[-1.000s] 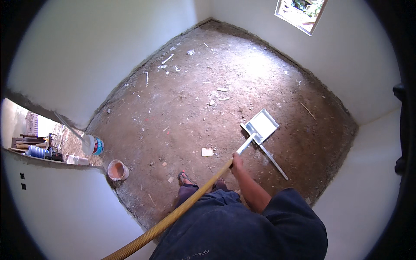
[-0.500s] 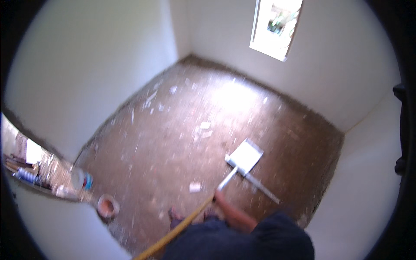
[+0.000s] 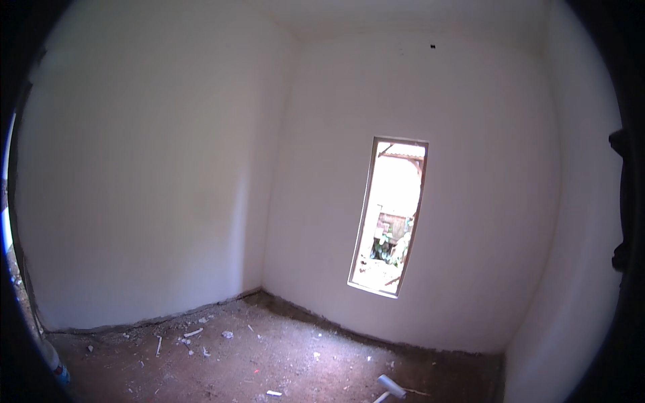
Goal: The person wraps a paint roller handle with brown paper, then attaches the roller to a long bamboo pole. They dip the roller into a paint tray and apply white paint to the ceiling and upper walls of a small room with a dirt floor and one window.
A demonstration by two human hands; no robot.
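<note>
Neither of my hands shows in the head view now. At the lower edge, a pale bluish-white, roller-like head (image 3: 391,387) is near the floor at the right. A short length of its light handle (image 3: 381,397) runs down out of the picture. Whatever grips that handle is hidden below the edge. Behind the head, a thin stick-like piece (image 3: 418,392) lies on the brown floor (image 3: 295,366).
Plain pale walls (image 3: 154,174) meet in a corner. A narrow upright window opening (image 3: 396,221) lets in bright light. White scraps (image 3: 193,332) and bits of debris lie on the floor. At the far left, a whitish container (image 3: 54,359) stands beside a bright opening.
My view has tilted up from the floor to the walls. My right hand, gripping a long yellow-and-white pole before, has left the picture, as have my legs and the flat white square piece.
</note>
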